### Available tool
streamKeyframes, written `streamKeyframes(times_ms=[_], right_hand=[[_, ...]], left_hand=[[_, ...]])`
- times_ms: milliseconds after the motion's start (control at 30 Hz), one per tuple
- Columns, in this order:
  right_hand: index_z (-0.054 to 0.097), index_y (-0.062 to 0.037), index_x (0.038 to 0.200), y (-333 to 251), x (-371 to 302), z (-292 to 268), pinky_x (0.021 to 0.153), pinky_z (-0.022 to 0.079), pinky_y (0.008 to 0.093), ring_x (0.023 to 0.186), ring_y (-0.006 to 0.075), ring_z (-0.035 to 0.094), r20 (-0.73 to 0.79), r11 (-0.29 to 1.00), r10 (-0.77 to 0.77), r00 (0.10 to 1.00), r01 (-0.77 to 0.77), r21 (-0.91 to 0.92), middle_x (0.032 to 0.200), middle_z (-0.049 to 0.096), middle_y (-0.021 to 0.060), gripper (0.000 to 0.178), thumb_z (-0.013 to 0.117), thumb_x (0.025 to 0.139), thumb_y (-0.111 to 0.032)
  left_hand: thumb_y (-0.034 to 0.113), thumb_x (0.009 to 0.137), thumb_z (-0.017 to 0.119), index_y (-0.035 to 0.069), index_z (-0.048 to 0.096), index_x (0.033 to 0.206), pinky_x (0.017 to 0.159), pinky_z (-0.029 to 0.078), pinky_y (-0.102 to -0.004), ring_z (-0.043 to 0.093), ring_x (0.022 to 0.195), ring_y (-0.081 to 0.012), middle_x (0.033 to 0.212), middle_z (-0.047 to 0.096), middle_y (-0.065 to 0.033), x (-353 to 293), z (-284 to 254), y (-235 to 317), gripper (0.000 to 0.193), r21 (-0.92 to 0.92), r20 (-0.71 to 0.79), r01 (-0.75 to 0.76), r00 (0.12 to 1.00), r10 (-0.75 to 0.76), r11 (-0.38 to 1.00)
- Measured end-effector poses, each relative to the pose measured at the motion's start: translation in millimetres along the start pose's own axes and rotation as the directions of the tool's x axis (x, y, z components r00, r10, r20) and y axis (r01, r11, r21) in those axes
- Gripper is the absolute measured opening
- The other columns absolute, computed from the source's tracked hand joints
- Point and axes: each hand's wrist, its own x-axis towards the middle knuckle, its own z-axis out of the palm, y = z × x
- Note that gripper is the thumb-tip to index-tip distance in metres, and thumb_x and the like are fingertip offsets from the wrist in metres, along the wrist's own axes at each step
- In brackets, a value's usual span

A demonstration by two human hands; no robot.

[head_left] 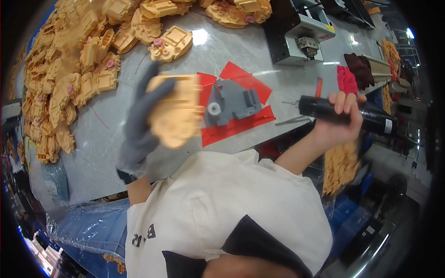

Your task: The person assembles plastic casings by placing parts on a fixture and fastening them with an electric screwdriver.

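Observation:
My left hand, in a dark grey glove, grips a yellow-orange plastic housing and holds it above the table, slightly blurred. To its right a grey fixture block with a white round post lies on the table, with red tape stuck around it. My bare right hand is wrapped round a black electric screwdriver, its thin bit pointing left toward the fixture.
Many similar yellow plastic housings lie piled along the left and far side, some with thin red wires. A grey and black machine stands at the far right. Pink cloth and a metal rod lie on the right.

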Motion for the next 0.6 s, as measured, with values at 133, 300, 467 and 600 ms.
streamKeyframes(times_ms=[133, 300, 467, 600], right_hand=[[0.051, -0.0052, 0.108, -4.7, -4.1, -2.6, 0.069, 0.036, 0.0324, 0.062, 0.0136, 0.041, 0.038, 1.0, 0.005, 0.999, -0.004, -0.02, 0.069, 0.04, 0.0008, 0.028, 0.05, 0.08, -0.008], [0.052, -0.0066, 0.108, -14.3, -9.1, -13.3, 0.066, 0.038, 0.0332, 0.059, 0.0147, 0.043, -0.03, 0.998, -0.017, 0.999, 0.015, -0.054, 0.068, 0.042, 0.0015, 0.031, 0.051, 0.077, -0.008], [0.052, -0.0077, 0.107, -8.8, -7.0, -12.6, 0.066, 0.038, 0.0334, 0.057, 0.0151, 0.042, -0.086, 0.997, -0.023, 0.996, 0.017, -0.069, 0.067, 0.042, 0.0022, 0.03, 0.051, 0.077, -0.007], [0.052, -0.008, 0.108, -6.6, -9.4, -5.6, 0.065, 0.038, 0.034, 0.057, 0.0153, 0.043, -0.035, 0.996, -0.018, 0.999, 0.015, -0.089, 0.066, 0.042, 0.0025, 0.032, 0.052, 0.077, -0.006]], left_hand=[[0.009, 0.069, 0.062, 0.016, 0.043, 0.134, 0.103, 0.026, -0.0573, 0.042, 0.12, -0.0384, 0.136, 0.039, -0.0218, 55.1, 74.0, -15.9, 0.069, 0.479, 0.429, -0.392, 0.885, 0.181, 0.786], [0.008, 0.072, 0.061, 0.01, 0.044, 0.131, 0.102, 0.029, -0.0553, 0.042, 0.121, -0.0372, 0.135, 0.04, -0.0204, 53.2, 64.7, -8.4, 0.062, 0.525, 0.24, -0.284, 0.954, 0.181, 0.802], [0.02, 0.07, 0.068, 0.004, 0.048, 0.123, 0.097, 0.032, -0.0539, 0.044, 0.116, -0.0355, 0.129, 0.045, -0.0182, 44.6, 86.3, 24.1, 0.059, 0.296, 0.024, -0.215, 0.976, 0.217, 0.931], [0.028, 0.057, 0.076, 0.009, 0.047, 0.125, 0.096, 0.035, -0.0481, 0.045, 0.108, -0.0315, 0.112, 0.048, -0.0119, 47.1, 107.5, 17.0, 0.076, 0.677, 0.259, -0.262, 0.96, 0.111, 0.688]])
